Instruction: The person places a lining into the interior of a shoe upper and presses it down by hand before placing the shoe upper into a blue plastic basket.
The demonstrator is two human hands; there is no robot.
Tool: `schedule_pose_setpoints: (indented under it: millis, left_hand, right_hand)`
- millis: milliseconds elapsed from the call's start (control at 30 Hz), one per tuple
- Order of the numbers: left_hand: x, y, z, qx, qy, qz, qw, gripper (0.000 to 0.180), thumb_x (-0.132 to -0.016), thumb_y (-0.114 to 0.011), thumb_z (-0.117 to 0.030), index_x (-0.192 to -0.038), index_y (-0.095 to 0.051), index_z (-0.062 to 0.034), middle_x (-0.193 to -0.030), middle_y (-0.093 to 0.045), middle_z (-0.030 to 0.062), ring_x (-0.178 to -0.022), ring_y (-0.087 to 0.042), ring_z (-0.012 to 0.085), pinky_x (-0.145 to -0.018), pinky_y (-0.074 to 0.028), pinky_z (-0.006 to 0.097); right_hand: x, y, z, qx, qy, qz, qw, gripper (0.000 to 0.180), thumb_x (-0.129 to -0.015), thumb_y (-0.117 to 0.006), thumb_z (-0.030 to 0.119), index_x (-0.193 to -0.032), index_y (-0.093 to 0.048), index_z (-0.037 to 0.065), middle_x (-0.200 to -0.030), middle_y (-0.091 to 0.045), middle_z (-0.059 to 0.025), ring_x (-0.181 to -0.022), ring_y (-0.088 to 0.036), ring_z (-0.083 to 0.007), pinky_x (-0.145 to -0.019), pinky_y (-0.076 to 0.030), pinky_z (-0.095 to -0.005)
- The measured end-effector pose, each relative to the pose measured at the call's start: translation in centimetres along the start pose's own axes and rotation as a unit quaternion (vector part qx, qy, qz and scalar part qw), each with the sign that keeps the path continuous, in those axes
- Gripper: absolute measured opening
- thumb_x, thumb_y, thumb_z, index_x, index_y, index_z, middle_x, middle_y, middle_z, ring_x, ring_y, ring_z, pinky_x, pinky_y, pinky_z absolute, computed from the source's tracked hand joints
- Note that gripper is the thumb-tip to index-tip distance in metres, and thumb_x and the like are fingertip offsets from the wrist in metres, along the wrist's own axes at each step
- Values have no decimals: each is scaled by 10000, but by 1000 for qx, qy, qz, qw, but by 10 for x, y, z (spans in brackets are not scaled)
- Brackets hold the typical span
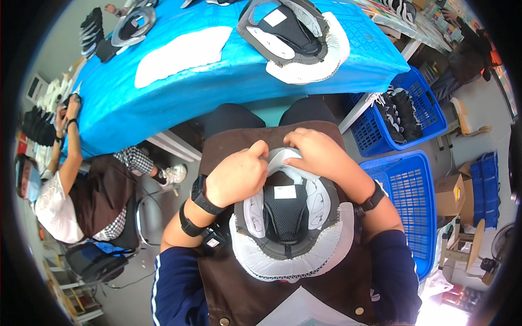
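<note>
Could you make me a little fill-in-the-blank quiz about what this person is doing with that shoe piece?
1. Both hands, left hand and right hand, grip the grey shoe upper resting on the person's ____.
2. The table is covered in ____ cloth.
3. The baskets at the person's right are ____.

Missing words: lap; blue; blue

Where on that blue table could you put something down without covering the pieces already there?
On the blue table, bare cloth runs along the near edge, below the white flat piece and left of the finished shoe upper. The far left corner is crowded with a grey upper and dark stacked pieces. Both hands grip the upper in the lap.
</note>
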State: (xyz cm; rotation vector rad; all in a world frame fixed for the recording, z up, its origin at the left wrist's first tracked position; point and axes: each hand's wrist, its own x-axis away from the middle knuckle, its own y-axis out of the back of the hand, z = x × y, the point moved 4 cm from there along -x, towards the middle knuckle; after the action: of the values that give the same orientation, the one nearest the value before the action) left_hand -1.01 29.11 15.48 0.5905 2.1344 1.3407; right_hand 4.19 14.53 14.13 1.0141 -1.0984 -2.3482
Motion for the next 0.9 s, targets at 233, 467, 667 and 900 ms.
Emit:
schedule_pose_setpoints:
  millis: [233, 467, 667, 900]
  left_hand:
    - [3, -1, 6, 13, 11, 13, 1000, 167, -655, -595, -58, -775, -515, 25, -908, -471, 121, -692, -542, 304, -626, -452, 352]
    - [-5, -26, 39, 235, 115, 121, 958, 519, -693, -630, -139, -1143, -403, -13, -1004, -547, 192, -878, -556, 336, -758, -441, 355]
    - [-2, -38, 49, 277, 94, 87, 952, 361, -742, -598, -134, -1068, -514, -3, -894, -601, 169, -791, -597, 269, -710, -455, 314]
    - [3, -40, 51, 300, 144, 107, 937, 407, -725, -623, -136, -1095, -502, -15, -906, -608, 140, -798, -596, 195, -714, -449, 288]
  right_hand:
    - [-3, -25, -4, 0, -46, 149, 988, 153, -677, -621, 135, -731, -546, 14, -747, -556, -135, -737, -546, -308, -650, -434, -384]
    - [3, -19, -4, -5, -35, 129, 991, 143, -671, -615, 94, -715, -504, 16, -723, -537, -135, -736, -531, -320, -643, -415, -396]
    - [5, -21, -10, 4, -56, 119, 991, 124, -675, -604, 78, -717, -504, 19, -728, -532, -137, -731, -528, -321, -642, -411, -397]
    - [2, -23, -9, 1, -32, 121, 992, 127, -675, -601, 78, -724, -503, 14, -731, -530, -137, -726, -527, -322, -640, -413, -393]
